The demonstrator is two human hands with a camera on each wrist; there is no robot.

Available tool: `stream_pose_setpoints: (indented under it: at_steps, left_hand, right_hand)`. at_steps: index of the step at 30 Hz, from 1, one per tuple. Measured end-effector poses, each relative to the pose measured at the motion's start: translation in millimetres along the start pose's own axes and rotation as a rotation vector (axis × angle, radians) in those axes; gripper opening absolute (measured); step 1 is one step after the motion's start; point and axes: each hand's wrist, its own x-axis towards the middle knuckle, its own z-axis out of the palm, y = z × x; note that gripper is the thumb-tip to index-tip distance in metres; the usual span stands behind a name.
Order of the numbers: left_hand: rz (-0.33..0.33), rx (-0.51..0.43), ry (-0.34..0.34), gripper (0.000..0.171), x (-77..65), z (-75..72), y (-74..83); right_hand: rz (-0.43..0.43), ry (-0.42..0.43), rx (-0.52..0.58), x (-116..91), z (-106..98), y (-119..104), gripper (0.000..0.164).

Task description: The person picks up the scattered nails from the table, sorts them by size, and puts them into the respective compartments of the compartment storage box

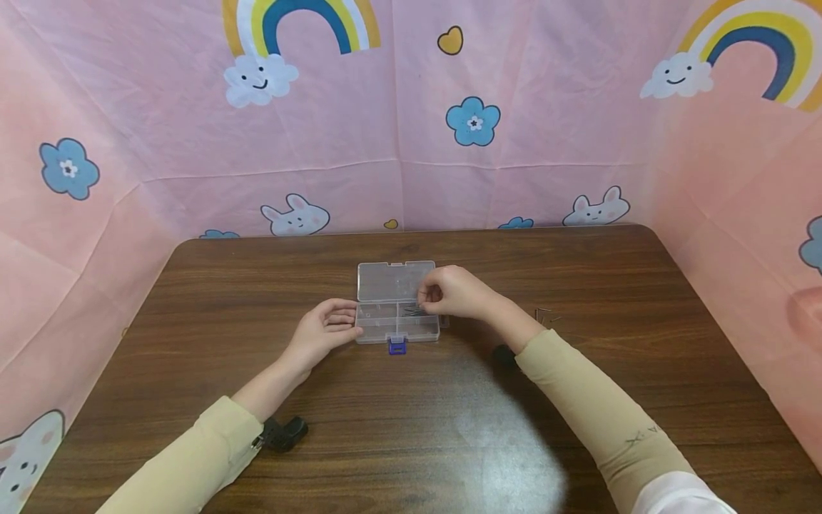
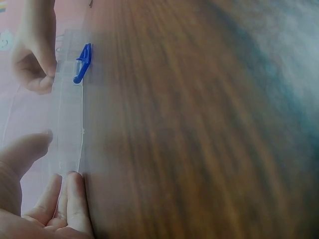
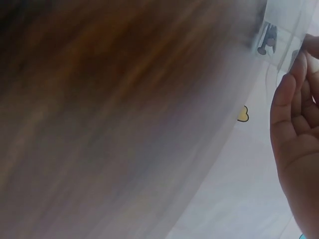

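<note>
1. Head view: clear plastic box (image 1: 420, 330) sits mid-table on dark wood-grain table (image 1: 385, 428), between the two hands. Lid (image 1: 388, 280) raised at the far side; blue latch (image 1: 397, 346) hangs at the near edge.
2. Dividers part the box into compartments. Dark, thin metal pieces (image 1: 411, 312) lie in the far right one, under the right fingertips.
3. Left hand (image 1: 326, 328) at the box's left end: fingers fairly straight, spread from the thumb, tips touching the plastic.
4. Right hand (image 1: 457, 293) over the far right compartment: thumb and fingertips drawn together, other fingers curled. Cannot tell whether a metal piece is pinched there; the tips hide it.
5. Head view alone gives the compartment layout, plus a few loose metal pieces (image 1: 543, 314) on the table, well right of the box, near the right forearm.
6. Left wrist view gives the box low and side-on: latch sticking out from the front wall, left fingertips against the end wall. Contents don't read through the haze.
7. Right wrist view, through the clear wall: one metal piece shows a flat, wider head, a detail too small from above. Much of the right hand is cut off by the frame edge.
8. Writing: right sleeve (image 1: 591, 400), tan, carries dark characters; one resembles an X, the smaller one beside it perhaps an A. Seen in head view only.
</note>
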Motion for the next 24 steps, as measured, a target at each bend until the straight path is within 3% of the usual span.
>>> stream_pose_setpoints:
  at_steps: [10, 24]
  left_hand:
    - [0.015, -0.01, 0.002, 0.054, 0.3, 0.0, -1.2]
    - [0.012, -0.013, 0.006, 0.054, -0.5, 0.5, -0.5]
  right_hand:
    - [-0.01, 0.01, 0.076, -13.6, -10.6, 8.2, 0.005]
    - [0.113, 0.091, 0.128, -54.4, -42.1, 28.3, 0.008]
